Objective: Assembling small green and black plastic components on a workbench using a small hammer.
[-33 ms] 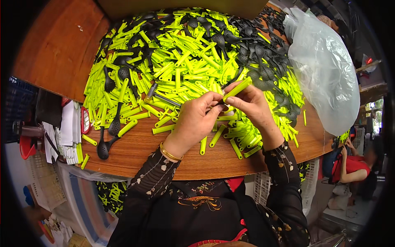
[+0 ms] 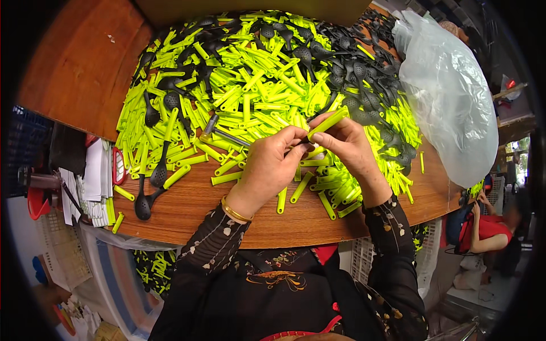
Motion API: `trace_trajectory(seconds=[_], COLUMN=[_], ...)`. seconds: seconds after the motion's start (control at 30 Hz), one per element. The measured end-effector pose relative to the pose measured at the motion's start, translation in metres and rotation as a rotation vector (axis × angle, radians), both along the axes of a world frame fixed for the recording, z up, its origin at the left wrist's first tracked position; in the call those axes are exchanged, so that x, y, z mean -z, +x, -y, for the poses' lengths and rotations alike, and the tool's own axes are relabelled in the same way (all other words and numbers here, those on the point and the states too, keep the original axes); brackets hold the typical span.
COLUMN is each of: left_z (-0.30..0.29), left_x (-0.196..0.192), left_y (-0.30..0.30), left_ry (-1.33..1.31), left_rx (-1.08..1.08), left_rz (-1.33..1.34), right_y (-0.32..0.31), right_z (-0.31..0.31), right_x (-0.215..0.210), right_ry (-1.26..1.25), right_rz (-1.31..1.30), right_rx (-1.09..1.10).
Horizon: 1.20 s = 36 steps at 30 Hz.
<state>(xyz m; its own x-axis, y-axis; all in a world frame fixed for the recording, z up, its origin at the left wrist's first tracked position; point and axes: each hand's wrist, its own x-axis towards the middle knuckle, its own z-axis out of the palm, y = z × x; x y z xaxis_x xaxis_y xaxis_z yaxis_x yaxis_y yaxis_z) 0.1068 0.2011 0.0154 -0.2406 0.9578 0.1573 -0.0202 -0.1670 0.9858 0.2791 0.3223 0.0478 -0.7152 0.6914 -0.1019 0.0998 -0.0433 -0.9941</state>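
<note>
Both hands up over the near edge of the wooden table, fingertips meeting. Left hand pinching the dark end of a slim black utensil piece that runs off up-left. Right hand clamped on a lime-green handle sleeve, long axis slanting up-right, away from the left hand. Just below the right hand, loose green sleeves. Beyond both, the big green heap, black slotted spoons further right, clear plastic bag far right.

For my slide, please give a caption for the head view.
Left hand and right hand join a yellow-green handle above a heaped wooden table.
</note>
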Motion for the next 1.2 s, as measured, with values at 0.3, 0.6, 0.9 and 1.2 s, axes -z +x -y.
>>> trace_trajectory(seconds=[0.3,0.6,0.9,1.2], left_z=[0.0,0.008,0.152,0.216], left_x=[-0.01,-0.016,-0.023,-0.01], left_y=[-0.005,-0.01,-0.076,-0.094], left_ry=[0.089,0.045,-0.53,-0.559], left_rx=[-0.144,0.065,0.021,-0.225], left_rz=[-0.241,-0.116,0.202,-0.712], right_y=[-0.014,-0.005,-0.024,-0.058], right_z=[0.001,0.007,0.043,0.035], right_x=[0.011,0.007,0.012,0.011], right_ry=[-0.03,-0.093,0.879,0.699], right_rz=[-0.17,-0.176,0.182,0.508], right_rx=[0.034,-0.049,-0.231,-0.378])
